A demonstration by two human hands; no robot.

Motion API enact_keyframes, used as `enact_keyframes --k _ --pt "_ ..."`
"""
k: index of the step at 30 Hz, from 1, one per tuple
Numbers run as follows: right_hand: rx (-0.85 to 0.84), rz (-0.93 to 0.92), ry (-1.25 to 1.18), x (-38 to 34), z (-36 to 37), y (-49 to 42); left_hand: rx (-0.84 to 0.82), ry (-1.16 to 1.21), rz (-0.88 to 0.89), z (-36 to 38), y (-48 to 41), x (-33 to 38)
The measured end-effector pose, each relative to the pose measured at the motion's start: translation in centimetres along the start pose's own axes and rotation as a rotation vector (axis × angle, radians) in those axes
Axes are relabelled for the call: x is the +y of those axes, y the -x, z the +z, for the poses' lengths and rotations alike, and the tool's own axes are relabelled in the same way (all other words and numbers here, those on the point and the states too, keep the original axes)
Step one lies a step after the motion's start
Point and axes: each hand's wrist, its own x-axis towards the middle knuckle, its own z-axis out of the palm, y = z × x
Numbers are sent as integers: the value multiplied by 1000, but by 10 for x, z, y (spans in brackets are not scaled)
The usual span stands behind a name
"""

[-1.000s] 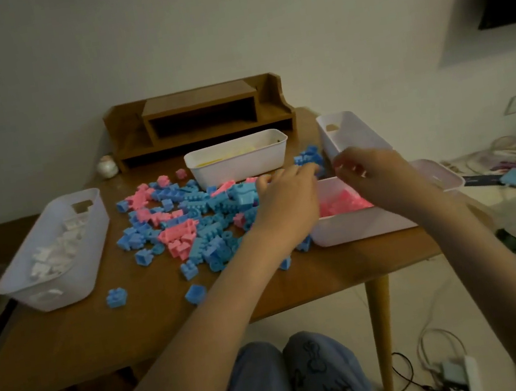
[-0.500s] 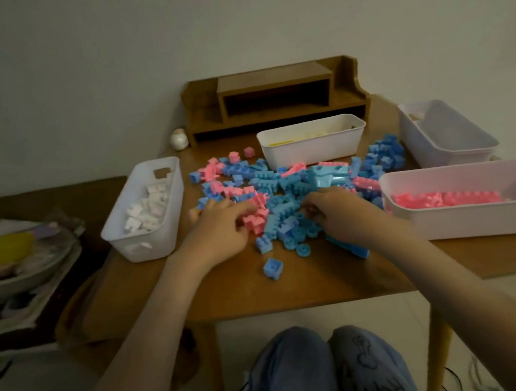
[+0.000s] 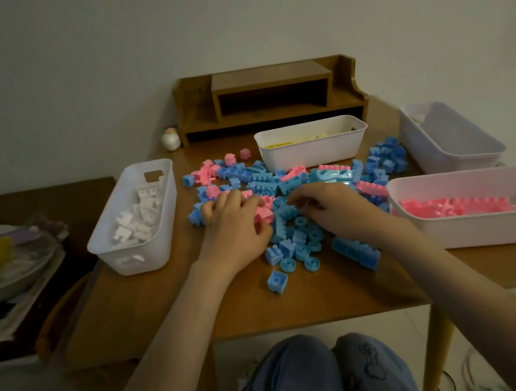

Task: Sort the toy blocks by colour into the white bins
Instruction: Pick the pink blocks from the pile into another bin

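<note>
A heap of small, studded plastic toy blocks (image 3: 261, 179), pink and blue mixed, lies at the centre of the frame on a smooth wooden table (image 3: 152, 304), directly under both hands. The left hand (image 3: 235, 229) curls fingers and thumb around a pink block (image 3: 263, 214), while the right hand (image 3: 336, 210) rests knuckles-up on blue pieces, fingertips hidden, so its grip cannot be told. Rounded white bins ring the heap: left bin (image 3: 113, 247) with white blocks, back bin (image 3: 314, 153) with yellow, lower-right bin (image 3: 489, 231) with pink.
</note>
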Motion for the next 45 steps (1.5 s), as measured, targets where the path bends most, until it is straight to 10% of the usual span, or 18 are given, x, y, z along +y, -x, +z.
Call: enact_keyframes --k 10,20,33,45 --pt "-233 -106 158 -31 26 -58 204 -81 -207 0 6 -12" --pt "12 -148 289 -19 42 -52 135 4 -308 2 3 -10" --pt "26 -184 -352 -27 29 -45 255 69 -38 8 7 0" --pt "173 -37 -284 -13 29 -49 110 5 -21 14 6 3"
